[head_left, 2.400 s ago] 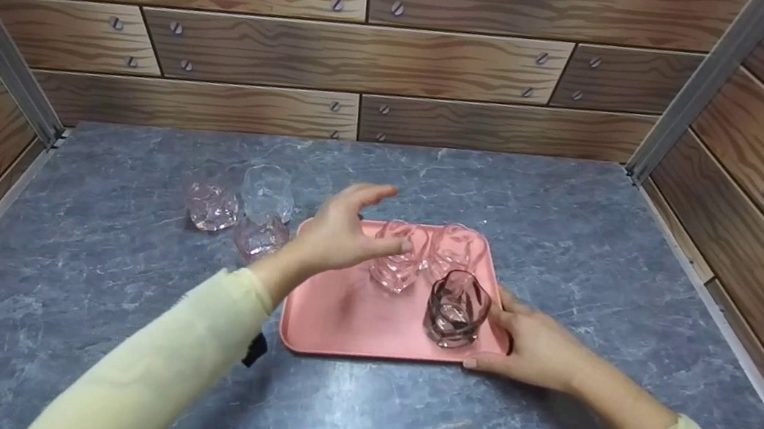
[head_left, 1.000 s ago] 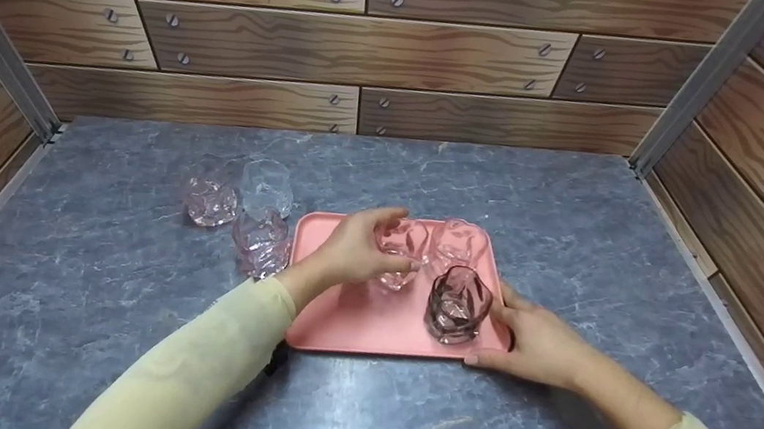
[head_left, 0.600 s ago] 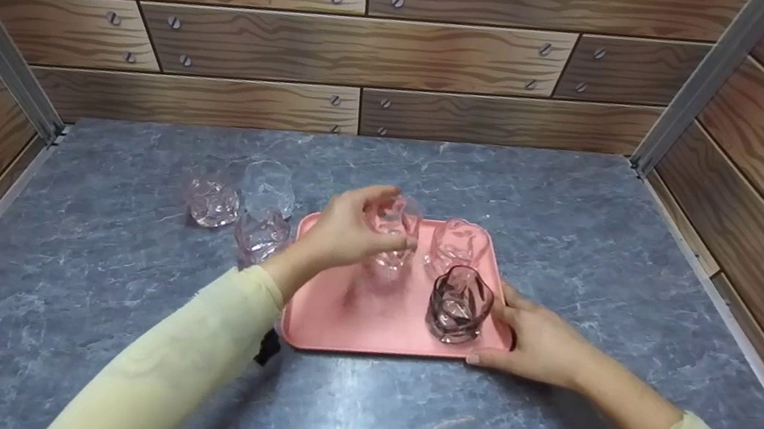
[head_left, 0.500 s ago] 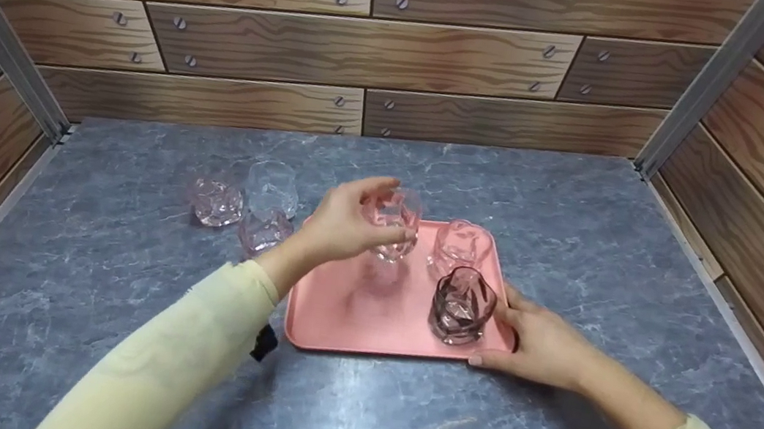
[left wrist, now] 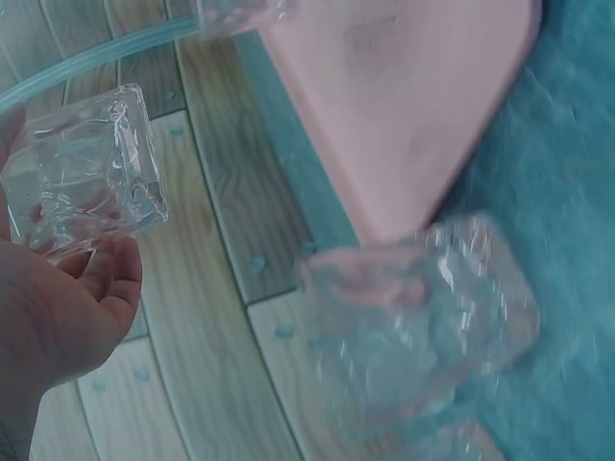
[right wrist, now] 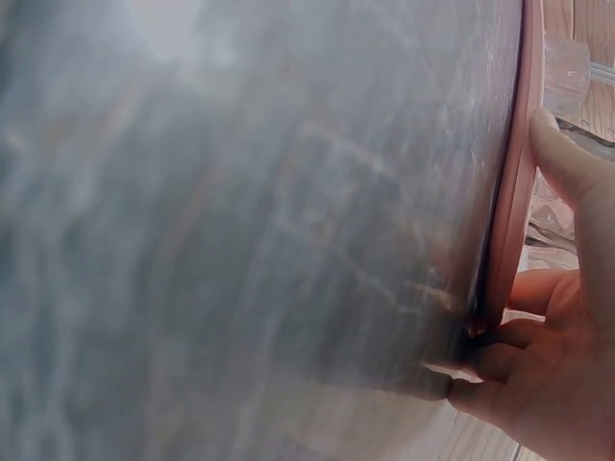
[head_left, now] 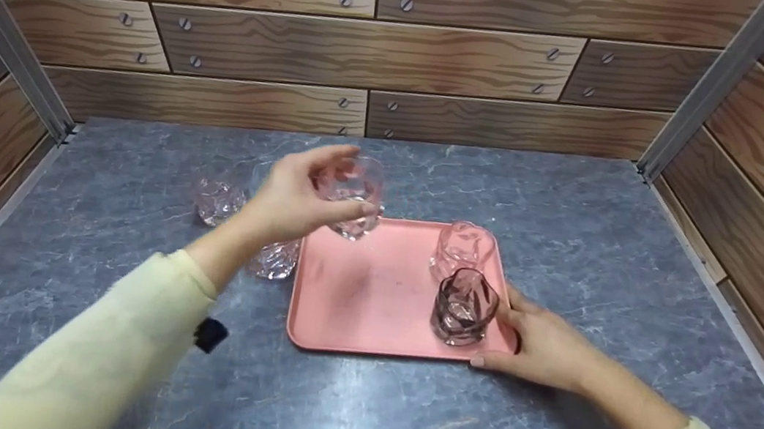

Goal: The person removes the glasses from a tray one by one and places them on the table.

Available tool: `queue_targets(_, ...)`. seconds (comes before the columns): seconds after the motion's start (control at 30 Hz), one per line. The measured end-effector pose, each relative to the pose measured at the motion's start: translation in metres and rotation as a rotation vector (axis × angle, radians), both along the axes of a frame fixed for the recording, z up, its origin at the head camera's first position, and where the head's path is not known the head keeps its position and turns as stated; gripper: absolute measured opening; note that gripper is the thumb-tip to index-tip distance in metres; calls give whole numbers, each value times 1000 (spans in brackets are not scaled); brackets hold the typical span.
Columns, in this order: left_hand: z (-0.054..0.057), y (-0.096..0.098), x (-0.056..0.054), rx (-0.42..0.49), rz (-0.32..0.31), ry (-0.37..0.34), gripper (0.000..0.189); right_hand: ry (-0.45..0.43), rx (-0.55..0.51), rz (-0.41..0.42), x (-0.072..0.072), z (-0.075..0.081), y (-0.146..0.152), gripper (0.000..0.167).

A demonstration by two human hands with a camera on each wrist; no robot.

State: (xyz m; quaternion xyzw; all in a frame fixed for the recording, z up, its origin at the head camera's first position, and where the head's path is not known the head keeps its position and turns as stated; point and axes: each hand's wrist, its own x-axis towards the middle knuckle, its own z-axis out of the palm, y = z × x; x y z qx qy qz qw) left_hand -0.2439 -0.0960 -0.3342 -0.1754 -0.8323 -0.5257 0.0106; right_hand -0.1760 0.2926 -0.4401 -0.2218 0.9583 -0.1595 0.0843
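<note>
My left hand (head_left: 293, 192) holds a clear faceted drinking glass (head_left: 358, 197) by its side, raised above the back left corner of the pink tray (head_left: 376, 317). In the left wrist view the fingers wrap round this glass (left wrist: 82, 178). My right hand (head_left: 545, 347) grips the tray's right edge; the right wrist view has the thumb over the rim (right wrist: 519, 163) and the fingers below it. On the tray's right side stand a smoky dark glass (head_left: 463, 314) and, behind it, a clear glass (head_left: 464, 247) tinted pink by the tray.
Left of the tray, clear glasses stand on the grey marbled table (head_left: 355, 418): one near the tray's edge (head_left: 275, 259) and one farther back (head_left: 220, 200). Another behind my left hand is mostly hidden. Wood-patterned panels (head_left: 446, 64) enclose the back and sides.
My left hand has taken hold of the clear glass on the tray, lifted it and carried it left and back. The right hand keeps its grip on the tray, which stays put.
</note>
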Motion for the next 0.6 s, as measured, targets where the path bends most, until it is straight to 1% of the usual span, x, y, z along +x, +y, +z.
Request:
queue_targets(0.13,9,-23,6,-24,29,38,87,6,-21,10,0,-2,-1,107)
queue_targets(0.3,15,-55,13,-38,76,68,84,8,-31,18,-1,-3,-1,106)
queue_targets(0.47,17,-80,17,-43,133,99,79,7,-25,12,-1,-2,1,108)
queue_targets(0.6,15,-96,21,-56,166,119,78,8,-24,11,-1,0,1,108)
